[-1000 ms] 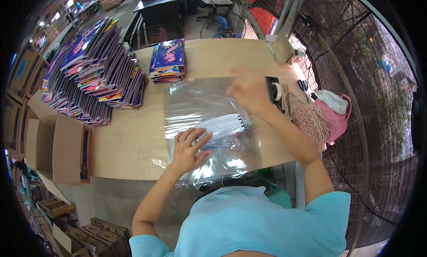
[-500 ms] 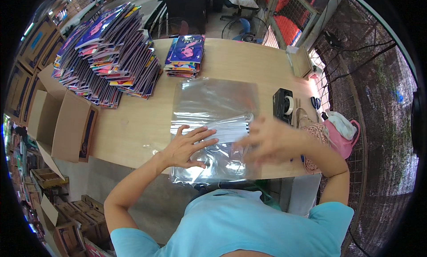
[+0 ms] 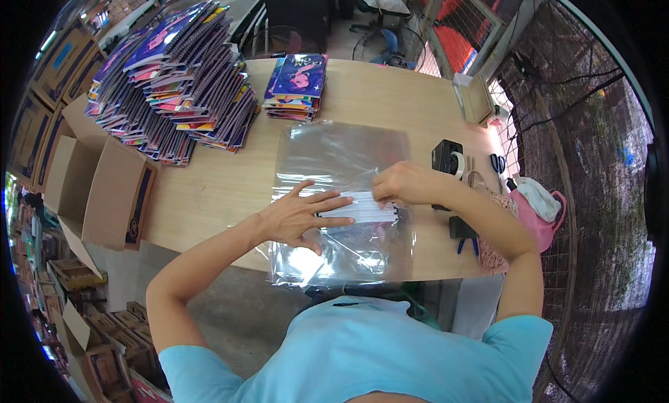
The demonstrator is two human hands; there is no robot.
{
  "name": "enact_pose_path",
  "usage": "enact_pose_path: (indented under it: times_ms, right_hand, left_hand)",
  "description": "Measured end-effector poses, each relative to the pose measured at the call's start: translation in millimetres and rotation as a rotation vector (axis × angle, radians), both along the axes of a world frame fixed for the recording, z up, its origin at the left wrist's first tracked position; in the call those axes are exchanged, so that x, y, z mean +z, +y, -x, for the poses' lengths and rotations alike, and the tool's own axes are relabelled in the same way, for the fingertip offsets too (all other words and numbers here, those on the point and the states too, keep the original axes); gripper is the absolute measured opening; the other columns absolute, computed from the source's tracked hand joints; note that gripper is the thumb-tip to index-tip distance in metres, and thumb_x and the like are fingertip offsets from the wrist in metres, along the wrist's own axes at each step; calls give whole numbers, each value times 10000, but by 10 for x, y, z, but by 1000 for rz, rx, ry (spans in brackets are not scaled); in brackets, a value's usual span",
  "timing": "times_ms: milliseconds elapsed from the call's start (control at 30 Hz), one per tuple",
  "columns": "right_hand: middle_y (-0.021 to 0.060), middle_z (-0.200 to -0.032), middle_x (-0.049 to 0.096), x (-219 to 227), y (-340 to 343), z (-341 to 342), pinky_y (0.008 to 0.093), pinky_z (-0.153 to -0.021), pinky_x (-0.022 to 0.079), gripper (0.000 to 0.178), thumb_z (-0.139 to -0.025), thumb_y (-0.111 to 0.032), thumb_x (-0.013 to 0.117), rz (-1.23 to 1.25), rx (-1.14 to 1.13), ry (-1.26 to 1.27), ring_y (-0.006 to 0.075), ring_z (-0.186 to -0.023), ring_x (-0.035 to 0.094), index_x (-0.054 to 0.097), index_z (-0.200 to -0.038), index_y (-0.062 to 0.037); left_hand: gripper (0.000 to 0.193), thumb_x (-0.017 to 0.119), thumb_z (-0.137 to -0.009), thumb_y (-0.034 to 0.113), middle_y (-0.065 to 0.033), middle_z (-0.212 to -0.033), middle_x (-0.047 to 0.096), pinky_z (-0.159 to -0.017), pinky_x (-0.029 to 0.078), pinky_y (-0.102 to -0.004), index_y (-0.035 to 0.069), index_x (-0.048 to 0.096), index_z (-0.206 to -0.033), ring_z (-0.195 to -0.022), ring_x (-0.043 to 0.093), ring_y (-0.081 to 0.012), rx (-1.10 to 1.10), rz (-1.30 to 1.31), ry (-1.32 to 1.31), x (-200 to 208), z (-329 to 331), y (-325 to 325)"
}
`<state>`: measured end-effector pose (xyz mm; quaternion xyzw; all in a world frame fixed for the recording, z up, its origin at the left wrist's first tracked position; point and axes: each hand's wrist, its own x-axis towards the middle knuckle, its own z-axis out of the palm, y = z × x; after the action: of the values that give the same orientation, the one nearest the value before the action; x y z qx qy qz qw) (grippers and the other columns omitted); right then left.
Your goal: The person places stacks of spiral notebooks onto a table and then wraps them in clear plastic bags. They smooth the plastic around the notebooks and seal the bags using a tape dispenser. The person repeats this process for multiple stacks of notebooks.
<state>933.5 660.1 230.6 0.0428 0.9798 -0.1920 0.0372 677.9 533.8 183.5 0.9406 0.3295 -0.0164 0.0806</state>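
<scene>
Clear plastic bags (image 3: 341,148) lie in a flat, shiny stack at the table's front. On them is a small bundle of white strips (image 3: 362,211) with dark marks at the ends. My left hand (image 3: 296,218) is open, its fingers spread and resting over the left end of the strips. At their upper right, my right hand (image 3: 394,183) has its fingers pinched together, touching the strips. Whatever lies between those fingertips is hidden.
Tall piles of spiral notebooks (image 3: 174,89) stand at the back left, with a smaller notebook stack (image 3: 296,86) beside them. An open cardboard box (image 3: 115,194) is at the left. To the right are a black tape dispenser (image 3: 444,159), scissors (image 3: 497,163) and a pink bag (image 3: 543,218).
My right hand, blurred before, has moved up and left and closed in a pinch at the strips. The strips lie less fanned out. My left hand has shifted slightly right along them.
</scene>
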Motion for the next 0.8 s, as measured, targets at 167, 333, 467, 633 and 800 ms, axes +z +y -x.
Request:
enact_pose_path:
  times_ms: [167,333,467,633,800]
  right_hand:
    - [63,-884,560,-259,-57,173,395,-687,459,151,-669,-170,723,47,-1,202,247,-853,578,617,-729,-80]
    - [51,-1085,516,-257,-137,264,458,-827,413,194,-579,-235,772,-48,-53,275,252,-1049,488,657,-696,-132]
    - [70,-1190,496,-430,-96,299,486,-951,363,176,-572,-245,775,-48,-21,424,301,-1173,438,649,-631,-138]
    - [146,-1414,326,-665,-46,243,510,-1044,315,424,-602,-272,803,166,-153,466,379,-1303,327,625,-967,-150]
    - [211,-1503,120,-764,-74,232,508,-1044,335,1171,-569,-385,861,543,-453,315,420,-1334,265,152,-1462,-116]
  left_hand:
    - [903,670,-653,587,-22,-1540,164,-1130,160,-540,416,251,-1434,-1394,224,-266,-64,18,-46,-62,-12,108]
    - [896,678,-639,587,-36,-1534,165,-1124,191,-549,415,278,-1421,-1391,212,-315,-98,59,-86,-126,-1,148]
    - [902,699,-614,569,-39,-1527,181,-1121,214,-544,423,299,-1409,-1378,236,-325,-107,67,-112,-129,-4,211]
    - [910,722,-605,541,-29,-1532,182,-1127,210,-526,419,310,-1407,-1381,240,-312,-104,79,-122,-122,-4,251]
    - [909,718,-602,558,-18,-1533,192,-1111,192,-572,421,315,-1405,-1385,235,-312,-84,58,-154,-152,-8,209]
